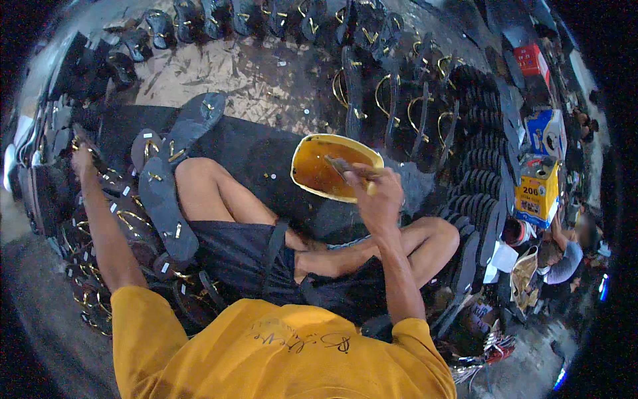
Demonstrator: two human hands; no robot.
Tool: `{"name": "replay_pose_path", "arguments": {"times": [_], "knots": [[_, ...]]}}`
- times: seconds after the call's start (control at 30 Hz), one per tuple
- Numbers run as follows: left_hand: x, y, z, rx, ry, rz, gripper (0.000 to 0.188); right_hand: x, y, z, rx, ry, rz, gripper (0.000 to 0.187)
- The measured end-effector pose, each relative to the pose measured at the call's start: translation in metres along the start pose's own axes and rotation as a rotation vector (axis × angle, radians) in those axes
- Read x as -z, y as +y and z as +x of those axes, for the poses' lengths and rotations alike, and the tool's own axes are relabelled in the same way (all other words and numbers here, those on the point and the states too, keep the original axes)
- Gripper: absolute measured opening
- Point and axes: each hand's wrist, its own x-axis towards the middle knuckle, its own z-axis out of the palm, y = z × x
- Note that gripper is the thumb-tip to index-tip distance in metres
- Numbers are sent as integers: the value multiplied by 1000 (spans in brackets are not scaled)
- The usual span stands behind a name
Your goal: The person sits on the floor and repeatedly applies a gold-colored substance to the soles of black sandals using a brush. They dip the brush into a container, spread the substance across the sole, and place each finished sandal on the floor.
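Note:
My right hand (380, 196) is closed round a short brush (340, 165), whose bristle end reaches over the amber, glue-like liquid in a yellowish tub (304, 183). The tub stands in front of my crossed legs. Far to the left, my left arm is stretched out, and my left hand (82, 159) grips a dark sandal (93, 154) with gold trim at the edge of a sandal pile. Its fingertips are partly hidden. Dark soles (159, 206) with small gold fittings lie against my left knee, one angled over another (196, 123).
Dark sandals with gold straps (242, 18) line the far edge. Stacked dark soles (485, 153) curve along my right. Beyond them stand a yellow-and-blue can (538, 189), a blue-and-white container (546, 133) and a red box (530, 61). Another person (563, 259) sits at far right.

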Motion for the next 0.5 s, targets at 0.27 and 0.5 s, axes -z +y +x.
{"name": "replay_pose_path", "arguments": {"times": [0.27,0.5], "knots": [[237,165,-457,-689,-390,-706,16,57,56,-35,-551,63,188,27],[229,123,-577,-1089,-471,-424,29,75,44,-33,-553,-210,261,39]]}}
